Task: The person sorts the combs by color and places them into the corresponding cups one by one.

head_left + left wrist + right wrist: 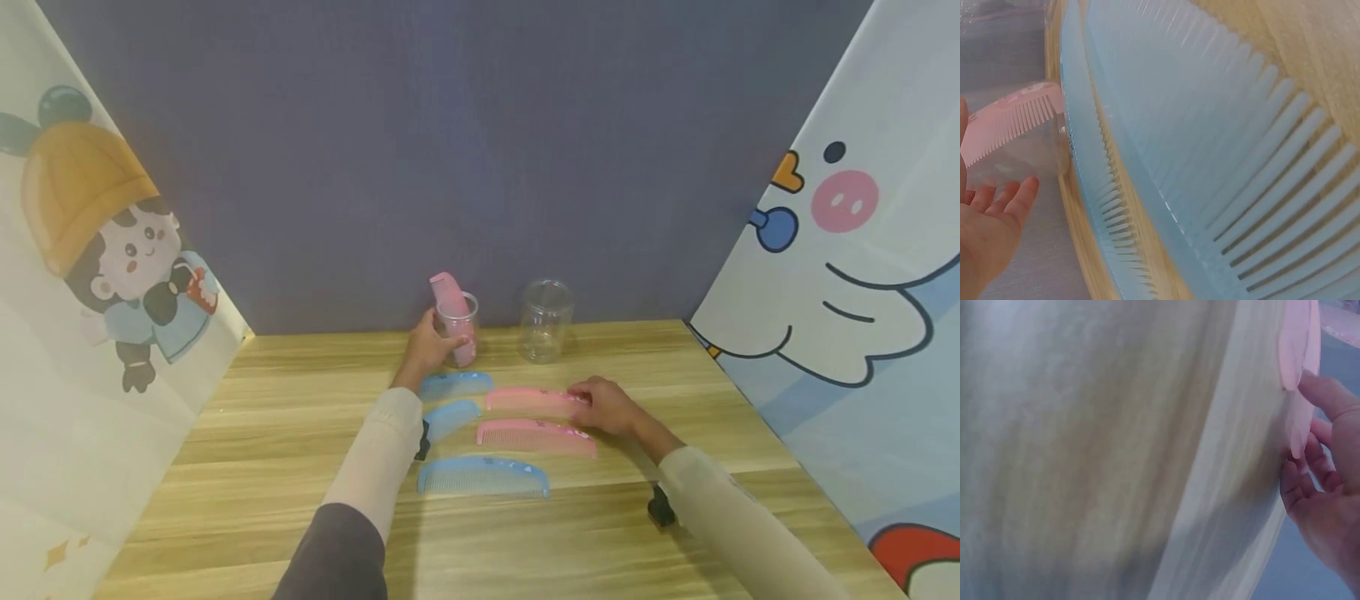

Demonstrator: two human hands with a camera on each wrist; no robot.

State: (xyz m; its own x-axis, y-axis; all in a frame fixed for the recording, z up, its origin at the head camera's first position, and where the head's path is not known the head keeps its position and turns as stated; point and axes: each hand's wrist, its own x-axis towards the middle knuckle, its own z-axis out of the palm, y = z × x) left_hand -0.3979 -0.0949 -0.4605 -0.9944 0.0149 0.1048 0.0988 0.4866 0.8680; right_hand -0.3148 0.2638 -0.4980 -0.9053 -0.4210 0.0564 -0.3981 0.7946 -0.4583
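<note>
At the back of the table my left hand [427, 348] holds a clear plastic jar [474, 307], thumb and fingers around its sides. A pink comb [447, 293] stands tilted in that jar, its top above the rim; the left wrist view also shows this pink comb [1013, 119]. My right hand [609, 408] pinches the right end of another pink comb [528, 401] lying at table level. In the right wrist view, the thumb and fingers of the right hand [1329, 456] are at the comb's tip. A second pink comb [534, 435] lies just nearer.
Another clear jar [546, 325] stands to the right of the held one. Three blue combs lie on the wooden table [285, 467]: a far one [459, 383], a middle one [450, 418] partly behind the left wrist, and a near one [483, 477]. A grey panel [480, 167] rises behind.
</note>
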